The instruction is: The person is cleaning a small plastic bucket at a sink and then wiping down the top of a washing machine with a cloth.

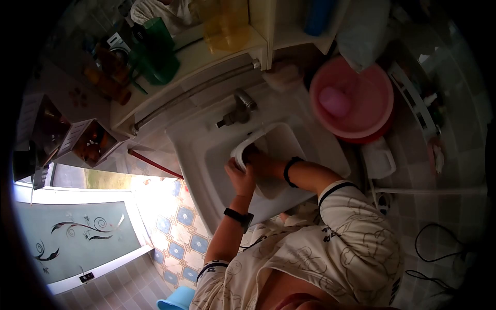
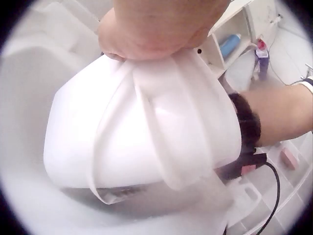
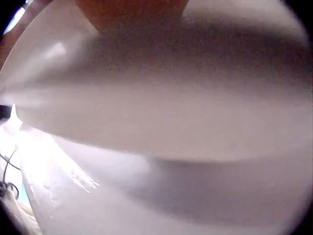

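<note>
A white plastic tub with a rounded rim stands tilted in the white sink. Its ribbed outer side fills much of the left wrist view. My left hand grips the tub at its left end, with the wrist below in a dark band. My right hand reaches into the tub, and its fingers are in shadow there. In the right wrist view the right hand shows only at the top edge, against the pale inner wall. I cannot tell whether its fingers hold something.
Behind the tub stands a metal faucet. A pink basin with a pink item inside sits right of the sink. Above are a shelf with a green jug and a yellowish container. A light-blue tub is on the floor.
</note>
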Demonstrator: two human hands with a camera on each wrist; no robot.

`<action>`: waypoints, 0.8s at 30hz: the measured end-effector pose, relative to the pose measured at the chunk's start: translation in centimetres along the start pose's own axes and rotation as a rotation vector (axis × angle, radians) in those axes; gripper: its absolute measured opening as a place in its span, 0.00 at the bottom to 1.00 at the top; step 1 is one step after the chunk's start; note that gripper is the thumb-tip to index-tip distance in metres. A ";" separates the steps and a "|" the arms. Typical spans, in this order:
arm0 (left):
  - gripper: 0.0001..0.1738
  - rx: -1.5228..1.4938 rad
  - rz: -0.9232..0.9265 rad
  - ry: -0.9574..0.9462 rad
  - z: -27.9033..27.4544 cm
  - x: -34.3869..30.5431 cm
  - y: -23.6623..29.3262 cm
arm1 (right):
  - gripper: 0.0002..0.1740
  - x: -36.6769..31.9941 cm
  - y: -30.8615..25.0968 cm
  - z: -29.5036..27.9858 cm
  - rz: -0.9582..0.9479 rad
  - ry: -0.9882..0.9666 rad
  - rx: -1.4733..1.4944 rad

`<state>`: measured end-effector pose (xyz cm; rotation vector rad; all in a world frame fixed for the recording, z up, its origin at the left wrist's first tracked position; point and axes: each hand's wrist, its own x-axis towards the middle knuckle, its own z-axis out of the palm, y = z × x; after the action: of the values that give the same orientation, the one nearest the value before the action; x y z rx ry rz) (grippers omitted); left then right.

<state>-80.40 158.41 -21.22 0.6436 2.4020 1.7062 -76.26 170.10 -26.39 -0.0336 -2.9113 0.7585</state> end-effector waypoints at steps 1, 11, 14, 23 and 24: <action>0.24 0.001 0.006 -0.004 0.2 0.1 0.0 | 0.19 0.0 0.3 0.2 -0.101 0.117 -0.140; 0.22 0.225 0.250 -0.059 -0.1 0.7 -0.8 | 0.23 -0.4 0.6 -0.5 0.302 0.146 -0.469; 0.22 0.203 0.202 -0.071 0.0 1.0 -0.9 | 0.26 -1.6 1.4 -0.3 0.357 0.135 -0.537; 0.27 0.187 0.041 -0.171 0.3 3.9 -0.3 | 0.25 -0.5 2.8 -4.6 0.594 -0.585 -0.100; 0.28 0.190 0.006 -0.183 0.5 4.5 -0.5 | 0.25 0.0 2.9 -5.6 0.757 -0.419 0.054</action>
<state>-84.43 160.61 -21.22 0.7956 2.4501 1.3650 -75.51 175.31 -22.95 -1.1523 -3.2510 1.0356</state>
